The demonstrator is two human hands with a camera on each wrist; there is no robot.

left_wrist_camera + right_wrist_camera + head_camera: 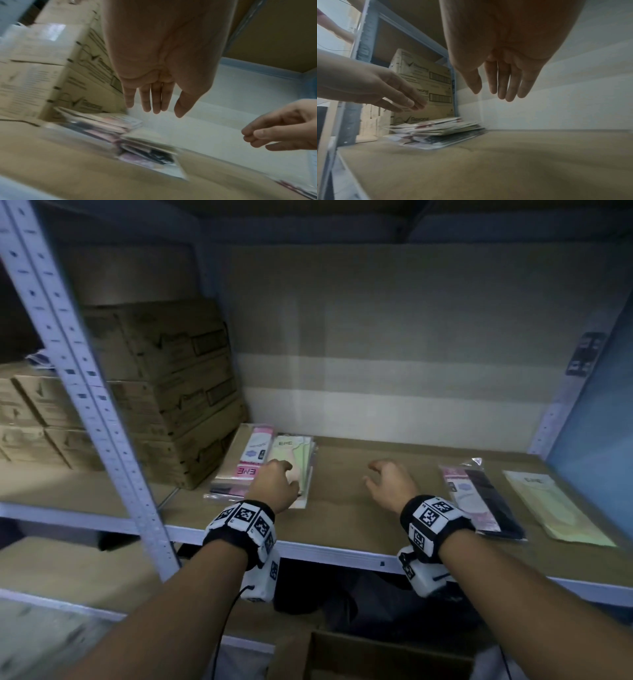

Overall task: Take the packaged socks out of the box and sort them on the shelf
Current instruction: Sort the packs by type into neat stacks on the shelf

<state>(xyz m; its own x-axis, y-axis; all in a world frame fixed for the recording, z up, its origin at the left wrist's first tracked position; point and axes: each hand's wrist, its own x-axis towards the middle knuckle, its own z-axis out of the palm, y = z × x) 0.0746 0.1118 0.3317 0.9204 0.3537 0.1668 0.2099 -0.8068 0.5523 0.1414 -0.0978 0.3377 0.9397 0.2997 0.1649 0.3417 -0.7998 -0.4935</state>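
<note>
Head view: your left hand hovers over the near end of the sock stack at the shelf's left end, beside stacked cartons. Your right hand hangs mid-shelf, fingers loosely curled, holding nothing. Two more packs, a pink-and-black pack and a pale green pack, lie flat at the right. An open box sits below, near you.

Left wrist view: fingers straight, close together, thumb apart, above the blurred stack; contact cannot be told.

Right wrist view: fingers relaxed, pressed together, over bare shelf. The stack lies far left.
</note>
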